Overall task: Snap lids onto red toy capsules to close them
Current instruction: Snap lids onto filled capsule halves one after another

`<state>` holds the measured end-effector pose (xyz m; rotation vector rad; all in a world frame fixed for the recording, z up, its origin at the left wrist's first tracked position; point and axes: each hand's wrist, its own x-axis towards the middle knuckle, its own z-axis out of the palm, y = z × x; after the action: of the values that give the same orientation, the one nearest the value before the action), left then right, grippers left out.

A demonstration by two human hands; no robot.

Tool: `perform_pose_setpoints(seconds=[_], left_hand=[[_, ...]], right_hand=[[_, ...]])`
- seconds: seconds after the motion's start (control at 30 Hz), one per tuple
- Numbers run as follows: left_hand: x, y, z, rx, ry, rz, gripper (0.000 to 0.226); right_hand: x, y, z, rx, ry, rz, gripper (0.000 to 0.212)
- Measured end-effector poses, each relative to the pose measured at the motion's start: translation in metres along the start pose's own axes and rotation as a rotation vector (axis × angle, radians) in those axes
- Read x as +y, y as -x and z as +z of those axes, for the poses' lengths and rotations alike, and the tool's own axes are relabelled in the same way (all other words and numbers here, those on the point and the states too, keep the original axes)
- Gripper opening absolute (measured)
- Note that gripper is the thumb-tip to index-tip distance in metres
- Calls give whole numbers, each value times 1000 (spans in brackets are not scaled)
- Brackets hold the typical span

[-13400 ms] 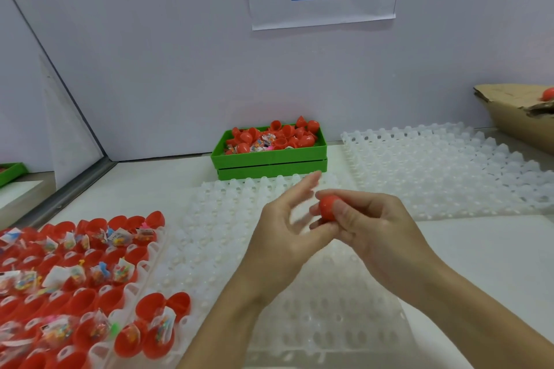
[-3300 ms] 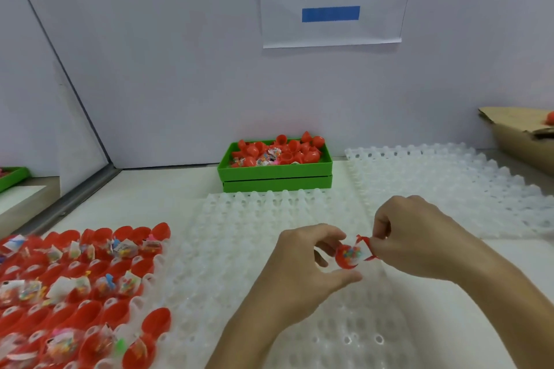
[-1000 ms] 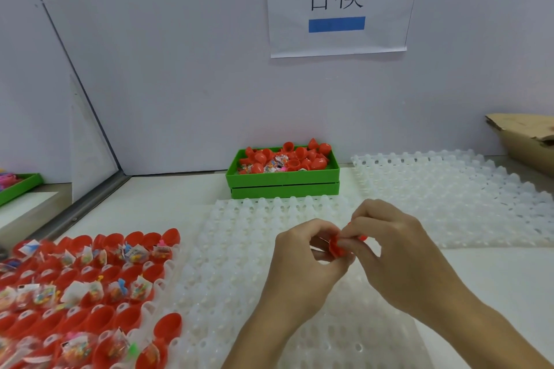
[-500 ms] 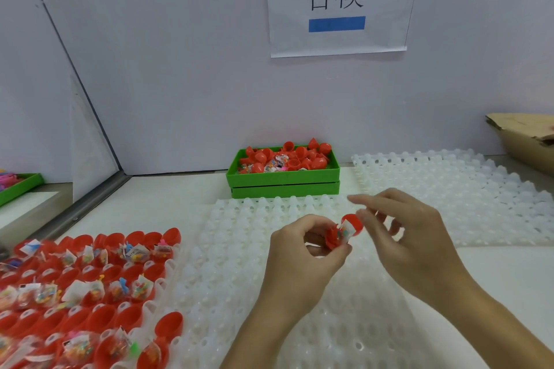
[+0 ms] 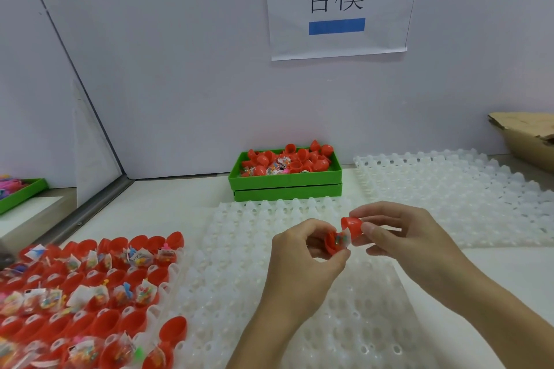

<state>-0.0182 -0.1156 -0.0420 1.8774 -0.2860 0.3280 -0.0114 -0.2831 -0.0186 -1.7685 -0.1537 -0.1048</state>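
Observation:
My left hand holds the red capsule base between curled fingers and thumb; a small clear toy packet pokes out of it. My right hand pinches the red lid between thumb and forefinger, just up and right of the base, touching the packet's edge. Both hands hover over the empty white cell tray in the middle.
A tray of open red capsules with toy packets fills the lower left. A green bin of red capsule parts stands at the back wall. Another white cell tray lies at right, a cardboard box beyond it.
My right hand has taken the lid between thumb and forefinger and brought it down beside the open base. The left hand has kept its hold on the base.

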Motion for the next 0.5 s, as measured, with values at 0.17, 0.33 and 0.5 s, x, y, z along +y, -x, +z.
perform_pose_setpoints(seconds=[0.17, 0.33, 0.5], left_hand=[[-1, 0, 0, 27, -12, -6, 24], [1, 0, 0, 51, -1, 65, 28], [2, 0, -1, 49, 53, 124, 23]], right_hand=[[1, -1, -1, -12, 48, -124, 35], [1, -1, -2, 2, 53, -184, 35], [0, -1, -1, 50, 8, -184, 28]])
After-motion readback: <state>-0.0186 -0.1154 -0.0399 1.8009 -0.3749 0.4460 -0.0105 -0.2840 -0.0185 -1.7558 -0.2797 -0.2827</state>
